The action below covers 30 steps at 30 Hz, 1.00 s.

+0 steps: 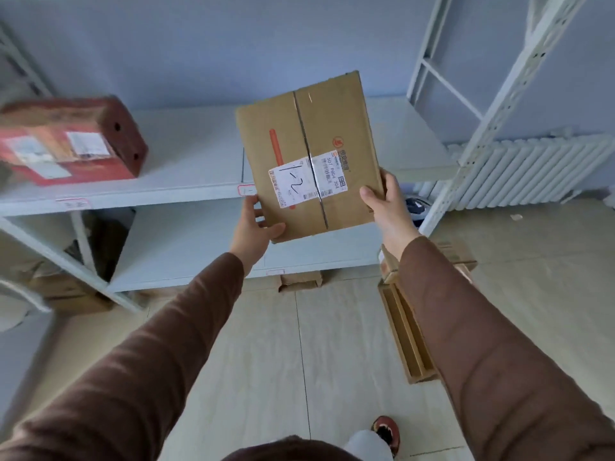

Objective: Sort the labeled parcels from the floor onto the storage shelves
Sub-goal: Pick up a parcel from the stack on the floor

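- Holding a flat brown box [309,154] up in the air with both hands, in front of the white shelves [186,191], just past the front edge of the upper board.
- Left hand [254,227] wrapped round the near left corner, thumb on top, fingers curled under.
- Right hand [382,202] clamped on the near right edge, thumb on the top face, fingers behind the side.
- Showing a white label [307,181] on top with "1-2" written by hand, stuck across the tape seam.
- Looks light, since two hands lift it high by one end with no sag. Only a guess.
- Looks stiff, being cardboard with flat sides and sharp corners. Not soft, not squishy.
- Tape down the middle may be a bit slick, so better to grab bare cardboard at the edges or corners, as now.
- Can't tell if anything inside can break, so best set down flat and gently.
- Sitting on the upper board to the left: a red box [70,141], well apart from the brown one.
- Lying on the floor [266,361] near the right sleeve: more cardboard boxes [404,331].
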Motion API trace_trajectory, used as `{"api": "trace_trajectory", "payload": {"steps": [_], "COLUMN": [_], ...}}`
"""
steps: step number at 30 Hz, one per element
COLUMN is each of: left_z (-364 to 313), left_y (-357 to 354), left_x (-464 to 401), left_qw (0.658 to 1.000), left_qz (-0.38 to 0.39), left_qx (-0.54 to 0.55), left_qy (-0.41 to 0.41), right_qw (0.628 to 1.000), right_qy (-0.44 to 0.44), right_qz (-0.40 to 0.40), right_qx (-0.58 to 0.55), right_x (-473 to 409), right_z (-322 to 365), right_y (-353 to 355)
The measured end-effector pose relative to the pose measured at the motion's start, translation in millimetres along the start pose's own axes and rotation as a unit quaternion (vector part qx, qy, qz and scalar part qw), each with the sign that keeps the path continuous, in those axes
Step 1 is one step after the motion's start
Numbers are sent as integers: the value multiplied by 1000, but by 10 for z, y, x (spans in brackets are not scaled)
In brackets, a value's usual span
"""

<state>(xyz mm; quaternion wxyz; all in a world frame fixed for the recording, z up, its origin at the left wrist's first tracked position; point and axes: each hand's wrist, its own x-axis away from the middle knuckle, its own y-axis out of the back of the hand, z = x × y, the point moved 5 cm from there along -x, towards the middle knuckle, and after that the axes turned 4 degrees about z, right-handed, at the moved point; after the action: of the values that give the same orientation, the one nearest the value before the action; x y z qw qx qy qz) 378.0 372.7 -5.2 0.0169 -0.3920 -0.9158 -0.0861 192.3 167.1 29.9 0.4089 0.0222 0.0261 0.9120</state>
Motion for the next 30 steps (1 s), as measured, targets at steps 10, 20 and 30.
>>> {"api": "trace_trajectory", "payload": {"steps": [10,20,30], "left_z": [320,348,326], "left_y": [1278,1984,2468], "left_x": [-114,-830,-1521], "left_qw": [996,989,981], "left_qz": [-72,-133,-188], "left_qx": [0,29,-19], "left_qy": [52,50,34], "right_qw": [990,994,992], "right_qy": [50,-2,-27], "right_qz": [61,105,106], "right_qx": [117,39,56], "right_x": [-458,-1246,-1817], "right_z": [411,-9,-309], "right_y": [-1370,-2138,-2652]}}
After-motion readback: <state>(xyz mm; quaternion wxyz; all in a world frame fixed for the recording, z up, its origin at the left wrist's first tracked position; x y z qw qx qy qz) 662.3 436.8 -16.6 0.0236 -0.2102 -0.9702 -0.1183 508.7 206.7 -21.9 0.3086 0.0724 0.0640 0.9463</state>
